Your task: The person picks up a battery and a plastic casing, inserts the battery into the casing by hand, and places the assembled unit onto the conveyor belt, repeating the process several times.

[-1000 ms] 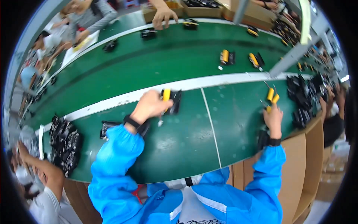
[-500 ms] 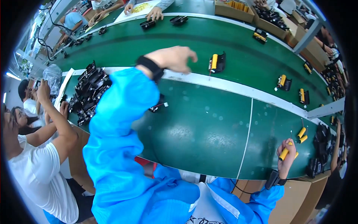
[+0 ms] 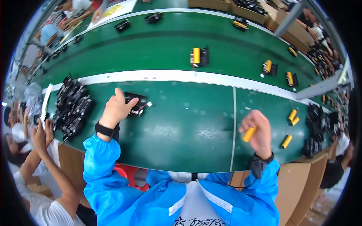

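Observation:
My left hand (image 3: pixel 116 109) has its thumb and fingers spread at the left end of a black plastic casing (image 3: pixel 136 102). The thumb lies over that casing, which has small electronic parts and a red wire ending in a white plug. A yellow cylindrical battery (image 3: pixel 249 134) is in my right hand (image 3: pixel 260 130), whose fingers are curled around it above the green table. Beside it on the table lie one single yellow battery (image 3: pixel 286 141) and a pair of yellow batteries (image 3: pixel 293 116) with leads.
A heap of black casings (image 3: pixel 71 107) lies at the left and dark parts (image 3: pixel 315 128) at the right. Beyond a white rail (image 3: pixel 169 76), a green belt (image 3: pixel 151 49) carries casings, several with batteries. A grey post (image 3: pixel 320 88) stands right. Other people work around.
My left hand has come back from over the rail to the black casing. My right hand has moved left with one battery, leaving another on the table. The view has shifted.

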Available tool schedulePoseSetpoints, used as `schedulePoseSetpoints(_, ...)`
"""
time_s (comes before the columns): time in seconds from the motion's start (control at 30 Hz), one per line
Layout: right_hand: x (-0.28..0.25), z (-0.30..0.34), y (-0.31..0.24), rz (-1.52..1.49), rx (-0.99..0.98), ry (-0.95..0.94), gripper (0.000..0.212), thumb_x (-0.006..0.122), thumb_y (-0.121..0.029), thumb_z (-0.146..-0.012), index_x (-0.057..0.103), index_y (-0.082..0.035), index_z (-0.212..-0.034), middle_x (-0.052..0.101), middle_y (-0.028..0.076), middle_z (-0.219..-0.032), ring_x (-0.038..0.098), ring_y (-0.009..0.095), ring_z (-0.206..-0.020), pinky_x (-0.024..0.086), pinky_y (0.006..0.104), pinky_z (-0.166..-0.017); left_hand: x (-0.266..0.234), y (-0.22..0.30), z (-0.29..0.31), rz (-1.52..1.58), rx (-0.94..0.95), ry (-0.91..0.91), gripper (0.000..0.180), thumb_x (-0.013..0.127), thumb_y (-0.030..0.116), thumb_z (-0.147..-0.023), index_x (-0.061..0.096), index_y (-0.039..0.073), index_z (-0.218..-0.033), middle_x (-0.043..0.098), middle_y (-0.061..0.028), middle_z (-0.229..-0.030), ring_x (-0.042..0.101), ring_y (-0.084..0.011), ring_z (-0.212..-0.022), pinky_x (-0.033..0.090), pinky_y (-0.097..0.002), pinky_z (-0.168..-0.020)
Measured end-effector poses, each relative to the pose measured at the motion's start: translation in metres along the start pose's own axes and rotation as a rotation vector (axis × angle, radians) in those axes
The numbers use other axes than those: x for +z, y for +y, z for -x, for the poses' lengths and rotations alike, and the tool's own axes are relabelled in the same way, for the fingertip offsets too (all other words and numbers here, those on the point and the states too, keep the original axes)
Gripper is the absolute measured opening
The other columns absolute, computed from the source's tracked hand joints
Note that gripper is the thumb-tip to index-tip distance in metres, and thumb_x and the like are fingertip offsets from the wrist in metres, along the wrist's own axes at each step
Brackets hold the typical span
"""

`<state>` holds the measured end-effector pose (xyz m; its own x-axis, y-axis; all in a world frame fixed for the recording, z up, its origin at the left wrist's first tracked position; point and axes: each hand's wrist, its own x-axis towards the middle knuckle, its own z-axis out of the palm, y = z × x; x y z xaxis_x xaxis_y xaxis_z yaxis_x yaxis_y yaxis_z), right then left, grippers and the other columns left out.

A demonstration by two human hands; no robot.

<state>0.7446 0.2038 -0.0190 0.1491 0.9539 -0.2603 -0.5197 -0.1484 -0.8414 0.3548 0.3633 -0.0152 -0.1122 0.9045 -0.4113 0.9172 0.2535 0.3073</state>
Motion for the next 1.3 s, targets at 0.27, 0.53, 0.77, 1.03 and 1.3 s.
schedulePoseSetpoints(0.27,0.033,-0.006,0.019,0.175,0.016,-0.124,0.017,0.056,-0.014,-0.097,0.064,0.002,-0.095,0.059,0.006,-0.079,0.055,0.015,-0.071,0.047,0.0338,-0.067,0.052,0.047,0.003,0.096,0.752,0.199,0.067,0.079,0.025,-0.076,0.045,-0.002,-0.127,0.058,-0.0263,-0.112,0.061,-0.0414,-0.101,0.052,-0.0444,-0.086)
schedulePoseSetpoints(0.53,0.043,0.004,0.034,0.048,0.060,-0.111,0.020,0.056,-0.011,-0.097,0.067,0.005,-0.103,0.065,0.012,-0.087,0.060,0.016,-0.079,0.048,0.0318,-0.073,0.069,0.070,0.033,0.076,0.905,0.046,0.058,0.078,0.024,-0.078,0.051,-0.004,-0.121,0.057,-0.0220,-0.105,0.059,-0.0379,-0.099,0.050,-0.0441,-0.086)
schedulePoseSetpoints(0.77,0.065,0.006,0.035,0.198,0.040,-0.153,0.016,0.060,-0.009,-0.094,0.069,0.003,-0.097,0.065,0.012,-0.101,0.061,0.018,-0.086,0.046,0.0300,-0.083,0.080,0.066,0.034,0.001,0.916,0.020,0.054,0.076,0.026,-0.081,0.052,-0.005,-0.119,0.057,-0.0209,-0.102,0.058,-0.0375,-0.097,0.049,-0.0440,-0.085)
schedulePoseSetpoints(1.03,0.101,-0.053,0.087,1.081,-0.479,-0.039,0.007,0.070,-0.013,-0.082,0.073,-0.008,-0.086,0.059,0.012,-0.115,0.050,0.028,-0.110,0.041,0.0395,-0.095,0.094,0.065,0.031,0.048,1.000,0.069,0.045,0.071,0.025,-0.085,0.052,-0.007,-0.109,0.057,-0.0215,-0.098,0.058,-0.0381,-0.095,0.049,-0.0440,-0.082)
schedulePoseSetpoints(1.3,0.112,-0.058,0.102,1.239,-0.484,0.040,0.006,0.068,-0.012,-0.082,0.073,-0.009,-0.085,0.057,0.014,-0.119,0.047,0.032,-0.114,0.039,0.0423,-0.098,0.094,0.060,0.028,0.023,1.021,0.079,0.033,0.065,0.020,-0.087,0.051,-0.006,-0.103,0.057,-0.0221,-0.097,0.057,-0.0366,-0.089,0.046,-0.0445,-0.077)
